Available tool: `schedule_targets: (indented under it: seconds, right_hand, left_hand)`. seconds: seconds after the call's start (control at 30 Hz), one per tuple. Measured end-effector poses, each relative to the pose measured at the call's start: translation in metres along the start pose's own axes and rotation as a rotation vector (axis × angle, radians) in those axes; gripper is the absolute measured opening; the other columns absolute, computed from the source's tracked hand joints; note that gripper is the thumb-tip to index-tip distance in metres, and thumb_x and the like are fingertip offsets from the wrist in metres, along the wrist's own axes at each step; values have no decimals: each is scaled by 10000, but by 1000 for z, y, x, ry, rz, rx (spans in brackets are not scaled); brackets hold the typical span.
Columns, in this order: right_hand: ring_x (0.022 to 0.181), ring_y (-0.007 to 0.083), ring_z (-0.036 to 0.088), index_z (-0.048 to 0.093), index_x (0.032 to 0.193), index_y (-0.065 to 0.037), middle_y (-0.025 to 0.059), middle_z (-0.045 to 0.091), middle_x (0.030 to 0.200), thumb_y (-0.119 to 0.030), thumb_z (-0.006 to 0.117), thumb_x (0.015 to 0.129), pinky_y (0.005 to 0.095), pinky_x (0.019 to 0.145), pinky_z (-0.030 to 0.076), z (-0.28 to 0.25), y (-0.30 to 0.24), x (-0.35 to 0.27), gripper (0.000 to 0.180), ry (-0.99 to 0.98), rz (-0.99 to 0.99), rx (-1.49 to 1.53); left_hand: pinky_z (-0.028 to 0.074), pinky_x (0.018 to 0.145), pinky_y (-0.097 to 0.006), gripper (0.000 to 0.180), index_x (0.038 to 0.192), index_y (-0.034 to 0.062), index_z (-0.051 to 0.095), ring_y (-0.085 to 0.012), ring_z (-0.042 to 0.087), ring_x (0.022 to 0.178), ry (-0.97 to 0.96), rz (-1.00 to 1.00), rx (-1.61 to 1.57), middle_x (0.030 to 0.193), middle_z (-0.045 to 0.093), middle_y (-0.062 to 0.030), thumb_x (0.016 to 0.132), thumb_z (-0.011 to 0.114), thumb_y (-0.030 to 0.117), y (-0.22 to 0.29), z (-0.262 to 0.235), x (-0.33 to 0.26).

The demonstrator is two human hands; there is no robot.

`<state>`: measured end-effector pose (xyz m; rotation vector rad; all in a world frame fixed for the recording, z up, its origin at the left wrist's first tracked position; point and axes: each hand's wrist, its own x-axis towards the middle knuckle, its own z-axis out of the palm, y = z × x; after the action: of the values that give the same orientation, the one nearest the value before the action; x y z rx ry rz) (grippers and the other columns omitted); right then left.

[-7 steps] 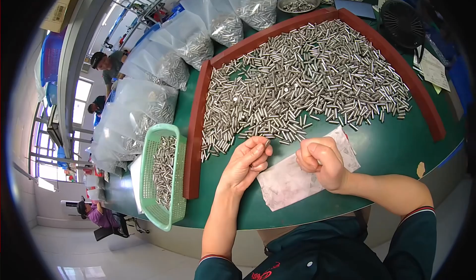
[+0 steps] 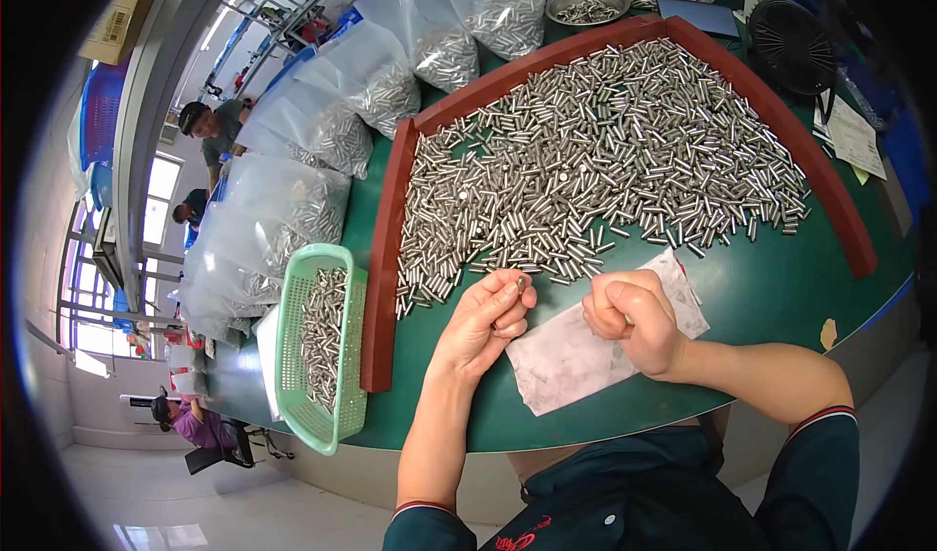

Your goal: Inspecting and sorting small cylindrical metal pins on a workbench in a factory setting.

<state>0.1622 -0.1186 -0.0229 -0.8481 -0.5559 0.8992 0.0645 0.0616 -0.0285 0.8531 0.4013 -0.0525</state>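
Smooth metal pins (image 2: 595,151) are gleaming with a bright polish on a smooth green tabletop (image 2: 771,302) that is giving off a soft sheen, while red-brown edging strips (image 2: 383,287) are showing a duller, near-matt face. Clear plastic bags (image 2: 264,185) are catching light along glossy creases, and a pale green basket (image 2: 353,356) is displaying perforated plastic. A thin sheet (image 2: 571,366), paper or cloth, is looking matt and smudged. Dark cloth sleeves (image 2: 818,468) are appearing matt; the glossy floor (image 2: 146,488) is mirroring light.
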Motion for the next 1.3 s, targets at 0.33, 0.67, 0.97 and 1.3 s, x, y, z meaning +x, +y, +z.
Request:
schedule_targets:
  seconds: [0.33,0.67,0.97,1.3]
  right_hand:
    - [467,63,233,309,517,-68,-20,297,482,-173,334,801,230,435,207,1,1,-1,304,0,-1,0]
    - [436,78,234,301,521,-83,-20,269,463,-207,342,805,231,430,197,0,5,1,312,16,-56,-33]
    - [437,82,227,301,517,-81,-19,270,468,-201,348,794,237,425,194,-2,3,1,305,51,-48,67]
    - [443,79,220,295,519,-82,-15,268,471,-177,342,781,236,429,191,0,5,0,282,20,-59,13]
  left_hand:
    - [232,422,-159,132,929,17,531,-25,280,470,17,-14,6,744,538,-51,868,489,126,1,2,-3]
    - [428,510,-311,117,846,-12,488,-252,573,578,58,301,1373,678,582,-139,800,541,82,-18,48,-17]
    - [406,465,-378,120,779,30,450,-312,538,534,17,523,1634,589,537,-142,768,565,64,-33,45,-14]
    - [411,466,-326,108,734,0,495,-278,531,495,93,484,1606,592,550,-131,722,601,18,-34,48,-15]
